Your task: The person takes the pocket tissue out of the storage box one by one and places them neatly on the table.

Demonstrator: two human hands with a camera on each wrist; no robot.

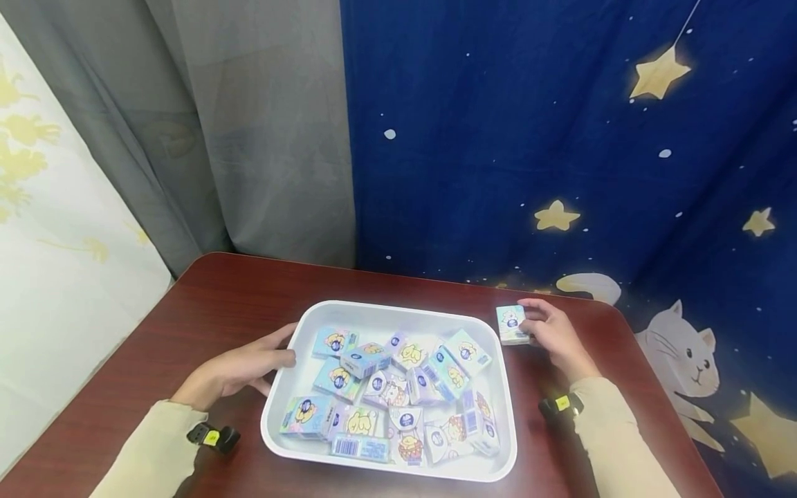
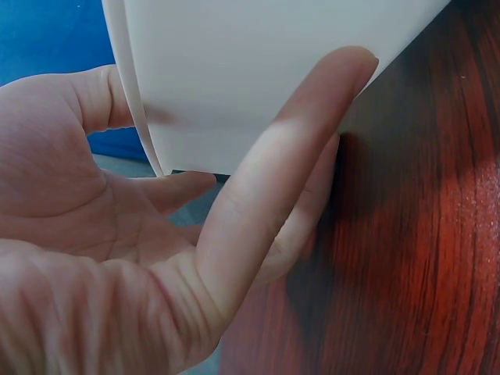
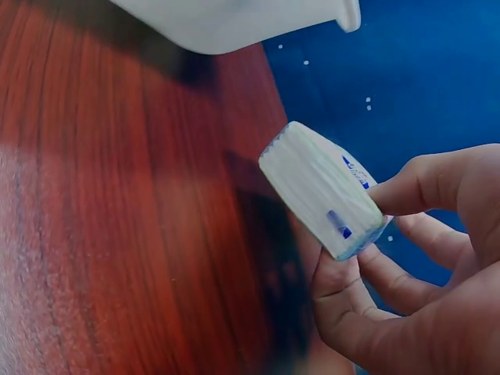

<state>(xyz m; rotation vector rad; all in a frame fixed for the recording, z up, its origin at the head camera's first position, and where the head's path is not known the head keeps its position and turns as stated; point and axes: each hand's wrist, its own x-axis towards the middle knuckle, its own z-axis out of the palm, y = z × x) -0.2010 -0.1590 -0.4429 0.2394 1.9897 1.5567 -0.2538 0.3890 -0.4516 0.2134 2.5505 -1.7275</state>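
Packet (image 1: 510, 325), small and pastel-printed, pinched between thumb and fingers of right hand (image 1: 551, 335), just beside the far right corner of white tray (image 1: 386, 319). Pinch takes one end only; other end juts free toward the tray. Whether its underside meets the table (image 1: 156, 346), cannot tell. Left hand (image 1: 249, 363) grips the tray's left edge, thumb at the rim, fingers against the outer wall; reads as steadying. Inside the tray, a loose jumble of similar packets (image 1: 336, 377), some flat, some tilted and overlapping. Step in hand, by my judgement: handling a single packet outside the tray, at placing or picking up; stills do not settle which. Next move would call for a light, level pinch: if setting down, lower it flat before the fingers part; if bringing it in, lift above the rim first, left hand bracing.
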